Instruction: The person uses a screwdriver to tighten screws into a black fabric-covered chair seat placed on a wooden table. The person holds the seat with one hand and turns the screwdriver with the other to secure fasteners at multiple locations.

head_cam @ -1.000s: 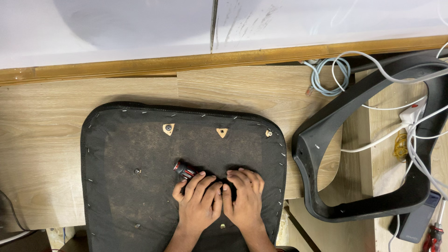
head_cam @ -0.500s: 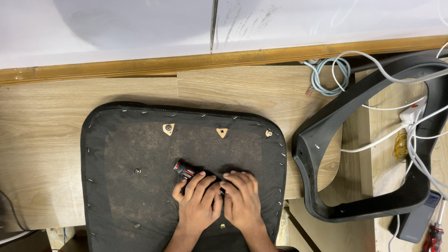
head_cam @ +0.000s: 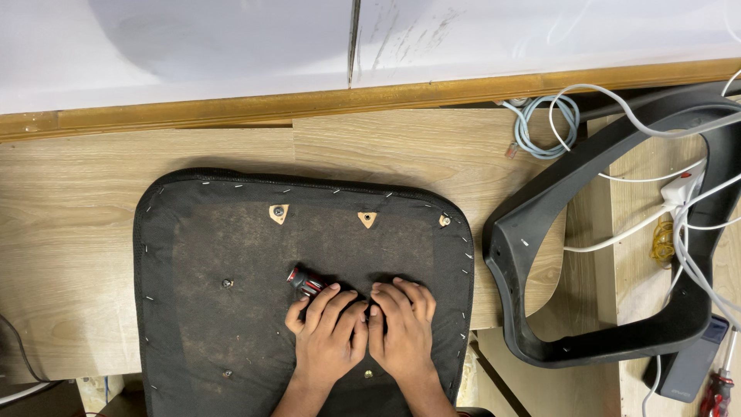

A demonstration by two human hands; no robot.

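An upturned chair seat [head_cam: 231, 255], covered in dark stapled fabric, lies on a wooden table [head_cam: 93, 201]. Both my hands rest side by side on its lower middle. My left hand [head_cam: 328, 332] is curled around a short red and black tool handle [head_cam: 306, 280] that sticks out up and to the left of my fingers. My right hand [head_cam: 401, 328] lies flat, palm down, fingers close together, touching the left hand. Whatever is beneath the hands is hidden. Two small triangular cut-outs [head_cam: 279, 212] show wood near the seat's far edge.
A dark plastic chair frame [head_cam: 610, 255] lies to the right, with white cables [head_cam: 656, 208] and a coiled pale blue cable [head_cam: 540, 127] over it. A red-handled screwdriver [head_cam: 714, 390] and a grey box [head_cam: 691, 371] sit at the bottom right. A wooden ledge [head_cam: 309, 100] runs along the back.
My right hand has shifted slightly left, closer against my left hand. The seat and the tool handle stay where they were.
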